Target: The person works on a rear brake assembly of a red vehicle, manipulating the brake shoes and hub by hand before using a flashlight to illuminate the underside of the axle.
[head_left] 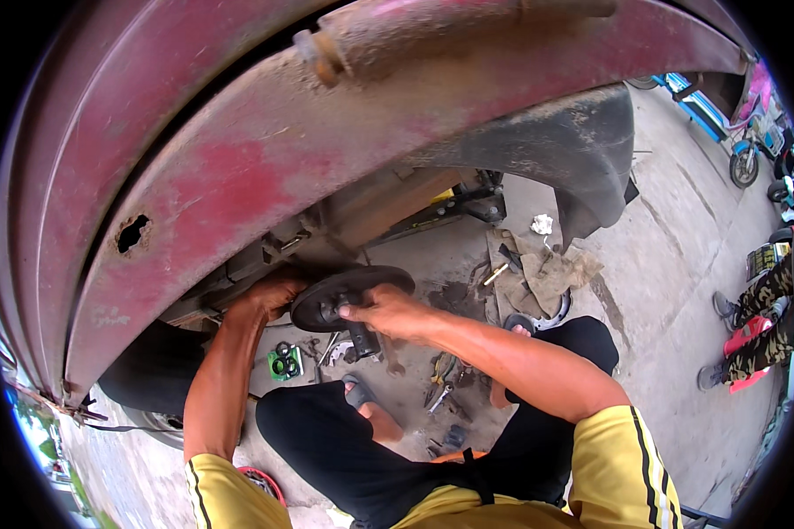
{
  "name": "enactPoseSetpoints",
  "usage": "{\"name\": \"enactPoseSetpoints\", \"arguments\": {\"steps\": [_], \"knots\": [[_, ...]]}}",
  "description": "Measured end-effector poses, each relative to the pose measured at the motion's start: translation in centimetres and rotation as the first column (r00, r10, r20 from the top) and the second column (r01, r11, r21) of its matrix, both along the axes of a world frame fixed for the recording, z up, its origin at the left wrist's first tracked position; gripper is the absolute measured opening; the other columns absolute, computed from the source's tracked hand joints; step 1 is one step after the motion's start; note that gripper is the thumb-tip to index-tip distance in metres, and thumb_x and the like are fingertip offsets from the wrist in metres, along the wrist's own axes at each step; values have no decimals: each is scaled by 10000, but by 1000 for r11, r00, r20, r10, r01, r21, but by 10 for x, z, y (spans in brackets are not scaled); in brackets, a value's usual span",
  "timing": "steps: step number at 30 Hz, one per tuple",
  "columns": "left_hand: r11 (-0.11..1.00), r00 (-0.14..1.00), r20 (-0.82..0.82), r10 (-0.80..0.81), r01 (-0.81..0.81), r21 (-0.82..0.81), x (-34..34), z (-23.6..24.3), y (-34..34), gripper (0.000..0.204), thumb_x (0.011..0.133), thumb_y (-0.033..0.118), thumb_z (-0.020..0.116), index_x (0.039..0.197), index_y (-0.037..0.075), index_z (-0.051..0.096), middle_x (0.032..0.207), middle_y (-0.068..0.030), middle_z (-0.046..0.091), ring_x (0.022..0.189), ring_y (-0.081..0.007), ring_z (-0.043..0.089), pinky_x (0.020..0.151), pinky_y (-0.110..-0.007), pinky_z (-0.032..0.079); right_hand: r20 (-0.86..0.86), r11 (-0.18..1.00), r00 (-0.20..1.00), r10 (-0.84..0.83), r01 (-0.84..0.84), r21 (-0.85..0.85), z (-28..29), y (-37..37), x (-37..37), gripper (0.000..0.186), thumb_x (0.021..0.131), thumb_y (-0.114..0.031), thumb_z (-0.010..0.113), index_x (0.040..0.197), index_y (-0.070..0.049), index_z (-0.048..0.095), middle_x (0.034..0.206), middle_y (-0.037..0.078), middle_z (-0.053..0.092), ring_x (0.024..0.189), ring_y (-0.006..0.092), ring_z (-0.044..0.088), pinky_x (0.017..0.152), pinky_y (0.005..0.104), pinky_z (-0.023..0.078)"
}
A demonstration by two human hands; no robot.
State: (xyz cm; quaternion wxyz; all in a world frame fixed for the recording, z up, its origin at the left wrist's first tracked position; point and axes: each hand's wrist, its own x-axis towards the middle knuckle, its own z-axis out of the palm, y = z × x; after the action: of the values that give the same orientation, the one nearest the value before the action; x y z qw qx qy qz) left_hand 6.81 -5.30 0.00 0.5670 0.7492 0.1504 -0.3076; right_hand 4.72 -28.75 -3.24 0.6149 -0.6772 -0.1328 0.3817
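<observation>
A round, dark metal plate [326, 291] with a central hub and a cylindrical piece [363, 340] below it is held under the rusty red body panel [238, 176] of a vehicle. My right hand [379, 313] grips the hub area of the plate, thumb pressed on it. My left hand [272, 298] is closed at the plate's left side, close to the underside of the vehicle; its fingertips and whatever they hold are hidden. Below, between my feet, lie several tools [441, 397] and a green package [284, 361] with black rings.
A black mudguard [582, 150] hangs at upper right. A tire [146, 370] is at left. Tan cloths [547, 264] and a curved metal piece lie on the concrete floor [670, 282]. At right are a person's camouflage-clad legs [759, 348] and parked two-wheelers [744, 163].
</observation>
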Motion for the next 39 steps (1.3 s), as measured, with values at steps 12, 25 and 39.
{"name": "enactPoseSetpoints", "arguments": {"steps": [12, 25, 39], "knots": [[989, 997, -12, 81, -81, -127, -1, -19, 12, 308, 779, 29, 673, 1072, -58, 636, 1020, -123, 679, 864, -190, 652, 787, -315, 550, 142, 992, 984, -107, 97, 75, -55, 29, -1, 520, 865, -442, 653, 796, 71, 602, 696, 168, 587, 689, 239, 553, 688, 379, 445], [939, 848, 502, 170, -294, 180, -56, -10, 12, 332, 912, 258, 607, 1033, -48, 653, 957, -120, 668, 921, -192, 582, 872, -303, 434, 79, 974, 973, -217, 222, -54, 14, -10, 11, 420, 882, -401, 656, 870, 19, 648, 693, 115, 593, 674, 189, 546, 649, 353, 445], [940, 521, 851, 62, -317, 126, -79, 8, -22, 185, 881, 101, 622, 1003, -27, 676, 890, -136, 671, 844, -193, 620, 792, -312, 473, 565, 787, 547, -617, 451, 422, 48, 56, 36, 379, 850, -316, 715, 921, 49, 641, 643, 127, 592, 594, 96, 480, 578, 306, 446]]}}
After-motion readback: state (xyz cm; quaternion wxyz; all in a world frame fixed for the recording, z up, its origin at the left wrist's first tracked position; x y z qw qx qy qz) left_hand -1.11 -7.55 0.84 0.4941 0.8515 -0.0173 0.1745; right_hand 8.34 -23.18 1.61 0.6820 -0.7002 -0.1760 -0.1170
